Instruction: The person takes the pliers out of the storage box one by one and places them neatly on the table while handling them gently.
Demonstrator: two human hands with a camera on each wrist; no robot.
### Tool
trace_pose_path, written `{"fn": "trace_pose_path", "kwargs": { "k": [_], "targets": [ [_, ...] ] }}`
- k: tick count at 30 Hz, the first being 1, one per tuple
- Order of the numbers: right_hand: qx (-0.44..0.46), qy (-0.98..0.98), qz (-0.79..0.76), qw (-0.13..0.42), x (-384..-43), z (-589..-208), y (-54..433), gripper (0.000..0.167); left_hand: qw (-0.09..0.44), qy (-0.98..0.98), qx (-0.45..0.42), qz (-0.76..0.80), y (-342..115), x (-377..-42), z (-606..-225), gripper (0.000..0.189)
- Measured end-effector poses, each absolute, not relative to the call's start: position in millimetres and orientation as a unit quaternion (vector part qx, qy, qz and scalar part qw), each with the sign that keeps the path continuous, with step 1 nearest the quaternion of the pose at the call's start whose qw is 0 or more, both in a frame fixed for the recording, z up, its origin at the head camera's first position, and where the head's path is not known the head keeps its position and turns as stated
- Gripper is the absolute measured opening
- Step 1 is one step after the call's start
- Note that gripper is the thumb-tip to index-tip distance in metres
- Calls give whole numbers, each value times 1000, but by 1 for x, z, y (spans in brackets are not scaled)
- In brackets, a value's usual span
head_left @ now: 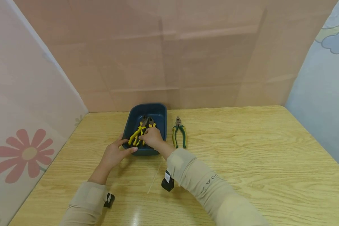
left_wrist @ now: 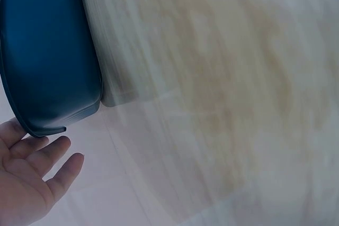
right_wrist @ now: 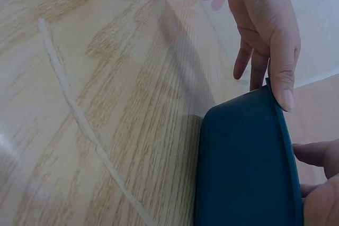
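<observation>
A dark blue tray (head_left: 160,110) (left_wrist: 47,51) (right_wrist: 243,168) stands on the wooden table near the back wall. Yellow-handled pliers (head_left: 136,134) lie inside it, more than one pair. My right hand (head_left: 152,137) (right_wrist: 318,183) reaches into the tray, its fingers curled over the yellow handles. My left hand (head_left: 115,154) (left_wrist: 32,178) (right_wrist: 265,30) rests against the tray's near left corner with fingers fairly straight, and the thumb lies on the rim. Green-handled pliers (head_left: 179,136) lie on the table just right of the tray, jaws pointing away.
A thin pale strip (head_left: 155,175) (right_wrist: 79,115) lies on the table in front of the tray. Panels wall in the table at the back, the left and the right. The wood to the right of the green pliers is bare.
</observation>
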State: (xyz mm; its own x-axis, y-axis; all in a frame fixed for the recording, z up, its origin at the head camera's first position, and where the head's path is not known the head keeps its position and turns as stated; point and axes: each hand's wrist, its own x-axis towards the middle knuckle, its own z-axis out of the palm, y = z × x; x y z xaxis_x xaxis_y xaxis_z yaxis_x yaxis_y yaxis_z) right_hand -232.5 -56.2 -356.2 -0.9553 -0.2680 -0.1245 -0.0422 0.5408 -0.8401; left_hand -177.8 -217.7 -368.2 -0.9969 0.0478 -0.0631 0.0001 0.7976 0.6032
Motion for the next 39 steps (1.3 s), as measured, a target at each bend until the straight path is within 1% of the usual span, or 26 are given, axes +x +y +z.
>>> {"fn": "trace_pose_path", "kwargs": {
  "k": [3, 8, 17, 22, 25, 28, 34, 39],
  "targets": [
    [-92, 874, -463, 116, -233, -357, -58, 45, 36, 948, 12, 316, -219, -178, -369, 89],
    [-83, 878, -455, 121, -235, -359, -62, 46, 38, 946, 13, 322, -219, -178, -369, 89],
    [-75, 876, -456, 136, -236, -360, -69, 39, 38, 947, 9, 320, -219, -176, -366, 88],
    [-55, 870, -467, 147, -237, -362, -71, 25, 37, 946, 12, 320, -220, -175, -367, 88],
    [-39, 864, -477, 156, -238, -364, -72, 21, 39, 946, 13, 320, -220, -175, -368, 88],
    [-36, 861, -480, 161, -239, -364, -73, 20, 38, 947, 12, 319, -221, -175, -368, 88],
    [-43, 875, -456, 156, -241, -364, -76, 14, 38, 947, 5, 319, -221, -174, -366, 88],
    [-45, 890, -427, 154, -243, -363, -77, 13, 39, 945, 9, 324, -219, -173, -366, 88]
  ]
}}
